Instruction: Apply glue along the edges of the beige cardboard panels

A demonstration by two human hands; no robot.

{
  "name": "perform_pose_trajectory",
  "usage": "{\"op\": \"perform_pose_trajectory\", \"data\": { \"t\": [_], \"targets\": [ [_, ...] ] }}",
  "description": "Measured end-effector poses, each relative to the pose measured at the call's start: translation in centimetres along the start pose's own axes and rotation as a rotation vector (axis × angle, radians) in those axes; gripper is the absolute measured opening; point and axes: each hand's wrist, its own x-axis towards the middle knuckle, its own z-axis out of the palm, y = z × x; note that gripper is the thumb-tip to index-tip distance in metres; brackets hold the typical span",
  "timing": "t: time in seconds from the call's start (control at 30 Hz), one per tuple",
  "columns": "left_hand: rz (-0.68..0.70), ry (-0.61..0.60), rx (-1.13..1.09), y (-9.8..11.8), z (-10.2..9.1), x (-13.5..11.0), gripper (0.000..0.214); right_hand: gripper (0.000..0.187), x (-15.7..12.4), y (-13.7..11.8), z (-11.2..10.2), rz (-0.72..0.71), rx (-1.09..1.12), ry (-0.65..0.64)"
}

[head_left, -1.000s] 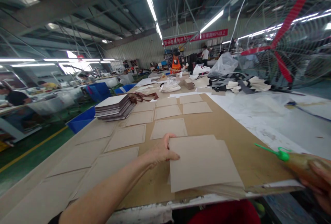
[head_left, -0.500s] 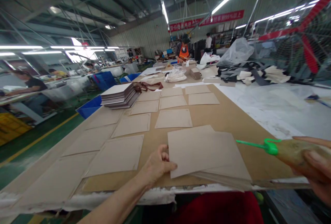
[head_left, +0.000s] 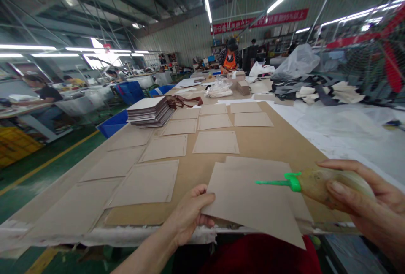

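My left hand (head_left: 190, 212) pinches the left edge of a brown paper sheet (head_left: 253, 202), lifted and tilted off a small stack at the table's near edge. My right hand (head_left: 370, 206) grips a squeeze bottle (head_left: 329, 184) with a green nozzle (head_left: 278, 180) that points left over the sheet. Several more brown sheets (head_left: 216, 142) lie spread in rows on the brown board (head_left: 278, 139) ahead.
A pile of dark-edged boards (head_left: 148, 111) sits at the left. White cloth (head_left: 341, 134) covers the right of the table, with scraps and plastic bags (head_left: 297, 61) beyond. A person in an orange vest (head_left: 229, 59) works at the far end; others sit at left benches. A fan stands right.
My left hand slid back to the table's near edge and lifted the top sheet. My right hand brought the bottle leftward, its nozzle now over the sheet.
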Motion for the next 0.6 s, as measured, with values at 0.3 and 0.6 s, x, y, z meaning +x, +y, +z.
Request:
{"op": "perform_pose_trajectory", "data": {
  "t": [0.3, 0.6],
  "targets": [
    [0.074, 0.302, -0.226, -3.6, 1.5, -2.0, 0.038, 0.030, 1.6, -2.0, 4.0, -0.173, -0.051, -0.227],
    [0.106, 0.324, -0.353, -2.7, 2.8, -1.0, 0.031, 0.026, 3.4, -4.5, 6.5, -0.373, -0.191, -0.283]
  ]
}}
